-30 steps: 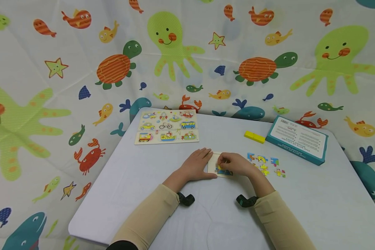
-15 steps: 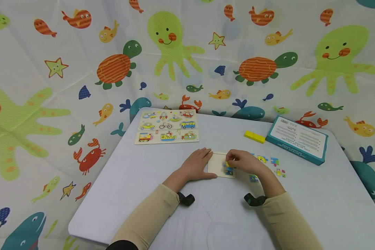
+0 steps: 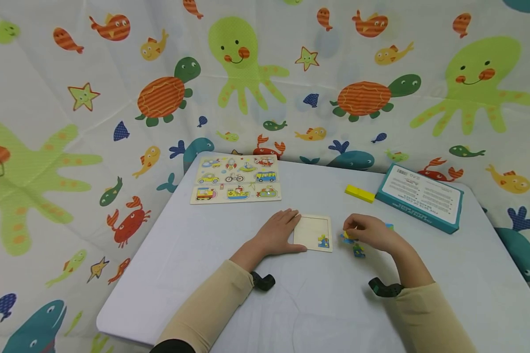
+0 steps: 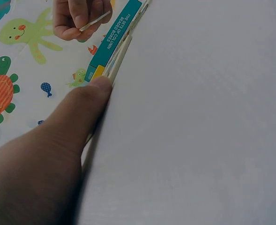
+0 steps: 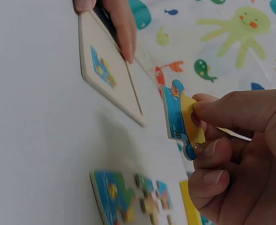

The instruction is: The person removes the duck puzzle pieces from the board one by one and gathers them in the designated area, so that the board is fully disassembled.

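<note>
My left hand [image 3: 279, 233] lies on the left edge of a small square wooden puzzle tray [image 3: 306, 228], fingers extended and thumb along its near side. One jigsaw piece [image 3: 323, 240], blue with some yellow, lies in the tray's near right corner. Just right of the tray, my right hand [image 3: 371, 231] pinches another jigsaw piece [image 5: 179, 119] between thumb and fingers. That piece is blue and yellow, and the right wrist view has it raised off the table. Below it lie loose jigsaw pieces [image 5: 110, 192], mostly covered by the right hand in the head view.
A wooden board with vehicle pictures [image 3: 235, 179] lies at the back left of the white table [image 3: 168, 274]. At the back right are a yellow block [image 3: 359, 193] and a teal box [image 3: 419, 197]. A sea-animal cloth [image 3: 265, 73] hangs behind.
My right hand has moved right, from over the tray to above the loose pieces, carrying the pinched piece. The piece in the tray's corner now shows uncovered. My left hand has stayed put.
</note>
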`<state>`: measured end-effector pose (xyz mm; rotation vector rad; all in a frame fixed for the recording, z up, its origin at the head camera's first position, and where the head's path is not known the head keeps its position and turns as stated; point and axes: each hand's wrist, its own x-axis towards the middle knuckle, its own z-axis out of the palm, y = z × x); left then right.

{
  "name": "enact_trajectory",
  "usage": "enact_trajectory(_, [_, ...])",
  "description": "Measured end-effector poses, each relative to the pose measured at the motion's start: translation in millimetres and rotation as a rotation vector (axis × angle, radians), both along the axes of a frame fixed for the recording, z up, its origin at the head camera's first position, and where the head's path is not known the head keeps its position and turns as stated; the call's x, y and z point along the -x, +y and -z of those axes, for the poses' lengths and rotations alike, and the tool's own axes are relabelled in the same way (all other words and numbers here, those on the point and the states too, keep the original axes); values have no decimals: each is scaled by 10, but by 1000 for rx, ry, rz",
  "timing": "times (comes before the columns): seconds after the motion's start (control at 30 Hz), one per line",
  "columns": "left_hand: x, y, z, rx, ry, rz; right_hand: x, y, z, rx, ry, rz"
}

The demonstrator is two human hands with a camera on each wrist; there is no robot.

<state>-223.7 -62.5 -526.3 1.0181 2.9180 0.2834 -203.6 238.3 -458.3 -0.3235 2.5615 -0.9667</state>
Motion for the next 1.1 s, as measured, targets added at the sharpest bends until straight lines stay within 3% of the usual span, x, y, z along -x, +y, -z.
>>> enact_trajectory(0.5, [-6, -1, -5, 7, 1, 0, -194, 564, 72, 4, -63, 38])
enact_trajectory(1.1, [-16, -3, -32, 8, -4, -2, -260, 732, 187, -35, -127, 63])
